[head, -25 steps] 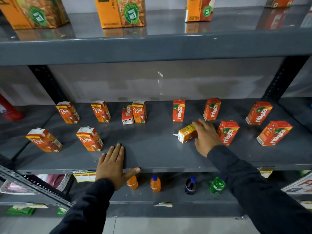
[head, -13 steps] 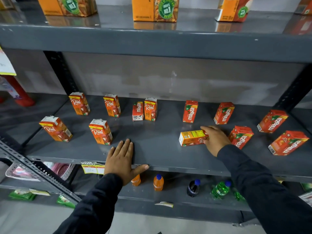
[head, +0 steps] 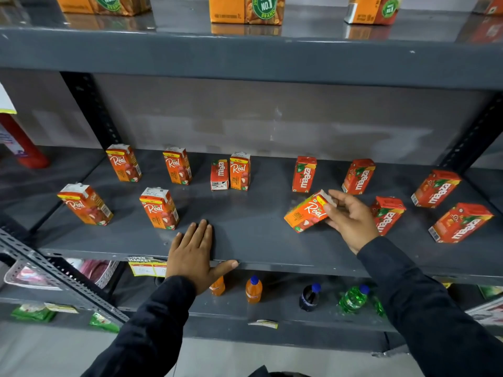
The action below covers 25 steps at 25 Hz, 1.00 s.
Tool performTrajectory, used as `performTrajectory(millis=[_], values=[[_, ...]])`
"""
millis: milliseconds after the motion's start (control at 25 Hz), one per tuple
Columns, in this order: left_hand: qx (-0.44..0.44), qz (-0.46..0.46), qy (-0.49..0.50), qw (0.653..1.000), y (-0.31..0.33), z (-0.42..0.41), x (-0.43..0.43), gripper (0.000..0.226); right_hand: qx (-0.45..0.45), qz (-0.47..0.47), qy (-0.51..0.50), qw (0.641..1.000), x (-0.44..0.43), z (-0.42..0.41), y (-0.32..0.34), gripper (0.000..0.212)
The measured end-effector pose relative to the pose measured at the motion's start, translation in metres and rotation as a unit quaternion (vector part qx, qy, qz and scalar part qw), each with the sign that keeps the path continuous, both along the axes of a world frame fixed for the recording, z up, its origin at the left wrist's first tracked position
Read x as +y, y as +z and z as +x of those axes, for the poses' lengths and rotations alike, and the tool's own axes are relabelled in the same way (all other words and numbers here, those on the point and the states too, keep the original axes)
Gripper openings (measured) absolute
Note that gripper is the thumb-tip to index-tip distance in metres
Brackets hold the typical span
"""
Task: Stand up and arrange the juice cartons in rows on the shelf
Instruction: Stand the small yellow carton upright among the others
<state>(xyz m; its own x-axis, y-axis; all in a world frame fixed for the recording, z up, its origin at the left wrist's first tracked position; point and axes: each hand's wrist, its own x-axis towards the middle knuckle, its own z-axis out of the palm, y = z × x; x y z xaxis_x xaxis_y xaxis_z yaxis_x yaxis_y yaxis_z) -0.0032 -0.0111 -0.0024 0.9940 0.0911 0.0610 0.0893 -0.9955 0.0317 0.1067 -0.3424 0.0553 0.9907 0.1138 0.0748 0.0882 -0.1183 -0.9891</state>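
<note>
Small orange juice cartons stand on the grey middle shelf point(head: 245, 240). Several Real cartons are on the left, among them one at the front point(head: 159, 208) and one at the back centre point(head: 239, 171) beside an upside-down Maaza carton point(head: 219, 174). Several Maaza cartons stand on the right, such as one at the back point(head: 304, 174) and one at the front right point(head: 460, 223). My right hand point(head: 351, 219) grips a tilted Real carton point(head: 307, 212) by its top end, its bottom corner on the shelf. My left hand point(head: 194, 253) lies flat, fingers spread, on the shelf's front edge.
Large orange cartons point(head: 246, 9) stand on the shelf above. Small drink bottles point(head: 253, 289) sit on the shelf below, with packets further left. A red bottle point(head: 23, 146) stands on the neighbouring bay at far left. Slotted uprights point(head: 91, 110) frame the bay.
The Real carton lay flat on its side under my right hand; now the hand has lifted its top end so it tilts upward. My left hand has stayed on the shelf edge.
</note>
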Motion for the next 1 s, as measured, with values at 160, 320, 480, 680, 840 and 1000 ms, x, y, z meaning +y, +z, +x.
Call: performTrajectory(millis=[160,320,480,680,840,1000], values=[[-0.002,0.0,0.007,1.0,0.0,-0.001,-0.001,0.119,0.053,0.09,-0.056,0.993,0.015,-0.016,0.004,0.012],[-0.019,0.002,0.001,1.0,0.001,-0.006,-0.003,0.114,0.104,0.108,-0.063,0.987,0.024,-0.03,0.006,0.015],[-0.069,-0.012,0.0,0.998,-0.013,-0.026,-0.009,0.097,0.11,0.115,-0.054,0.986,0.027,-0.034,0.01,0.017],[-0.072,-0.007,0.005,0.997,-0.017,-0.033,-0.009,0.093,0.099,0.118,-0.032,0.987,0.038,-0.032,0.012,0.014],[-0.055,-0.001,0.005,0.998,-0.013,-0.032,-0.011,0.094,0.077,0.096,-0.008,0.992,0.069,-0.024,0.017,0.005],[-0.035,0.0,-0.004,0.999,-0.009,-0.034,-0.008,0.098,0.005,0.041,0.013,0.999,0.117,-0.01,0.025,0.007]])
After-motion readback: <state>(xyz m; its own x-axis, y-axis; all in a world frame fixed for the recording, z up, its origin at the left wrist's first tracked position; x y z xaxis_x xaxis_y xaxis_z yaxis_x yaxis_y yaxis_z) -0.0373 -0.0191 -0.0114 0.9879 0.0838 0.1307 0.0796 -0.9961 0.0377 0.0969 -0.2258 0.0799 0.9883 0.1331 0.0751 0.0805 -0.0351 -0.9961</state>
